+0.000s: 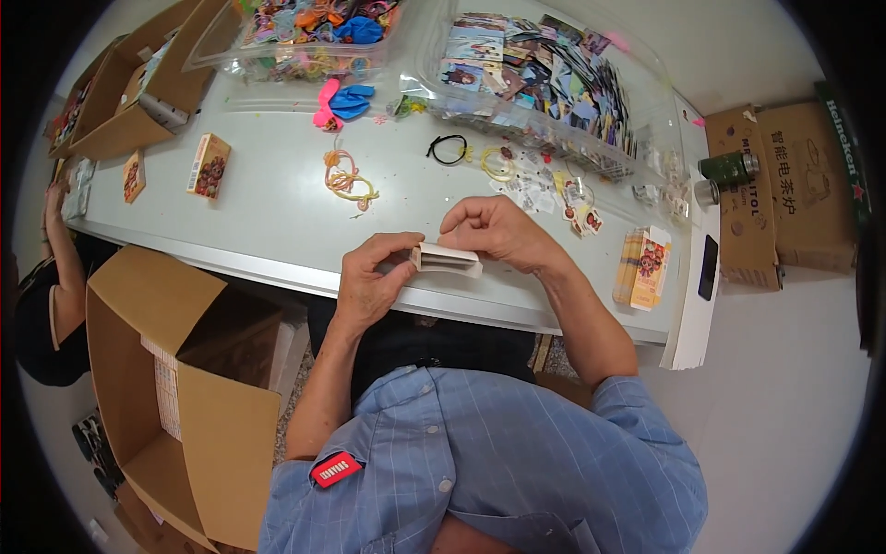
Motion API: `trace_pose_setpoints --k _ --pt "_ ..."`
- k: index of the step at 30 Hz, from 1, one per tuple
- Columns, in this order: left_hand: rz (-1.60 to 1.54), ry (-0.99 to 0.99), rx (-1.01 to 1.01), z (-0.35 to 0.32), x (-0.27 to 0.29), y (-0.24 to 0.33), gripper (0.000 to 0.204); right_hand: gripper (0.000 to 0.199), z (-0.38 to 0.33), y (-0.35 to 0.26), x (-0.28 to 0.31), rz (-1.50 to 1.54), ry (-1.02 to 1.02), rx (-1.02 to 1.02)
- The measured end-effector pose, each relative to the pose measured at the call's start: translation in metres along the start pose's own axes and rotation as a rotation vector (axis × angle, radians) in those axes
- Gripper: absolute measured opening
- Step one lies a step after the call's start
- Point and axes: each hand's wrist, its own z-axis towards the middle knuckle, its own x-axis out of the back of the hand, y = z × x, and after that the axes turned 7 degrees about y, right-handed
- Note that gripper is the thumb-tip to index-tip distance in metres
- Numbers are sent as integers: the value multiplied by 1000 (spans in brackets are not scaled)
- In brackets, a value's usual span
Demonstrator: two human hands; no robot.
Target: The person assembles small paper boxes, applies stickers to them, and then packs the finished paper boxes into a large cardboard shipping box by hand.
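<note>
Head view: we hold a small white open box over the near side of the worktop. Our left hand has its fingers closed on the box's left end. Our right hand has its fingers bent and narrow at the box's far edge; we cannot tell whether they pinch it. Beyond the box, to the left, we see pink and yellow bands; beyond it, to the right, a clear bin of cards; right of it, orange-yellow cartons.

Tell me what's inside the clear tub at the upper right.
The clear tub holds many printed picture cards, some seen edge-on; the top ones hide whatever lies deeper.
</note>
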Motion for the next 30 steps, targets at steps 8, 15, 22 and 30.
trace_pose_setpoints --k 8,15,22,30 --pt "-22 38 135 2 -5 4 31 16 -16 14 54 -435 747 509" --pt "-126 125 133 3 -10 6 37 21 10 10 59 -847 773 535" --pt "-149 112 155 3 -11 0 38 18 31 24 57 -994 740 617" --pt "-110 138 128 4 -10 1 37 17 6 21 76 -422 748 489"
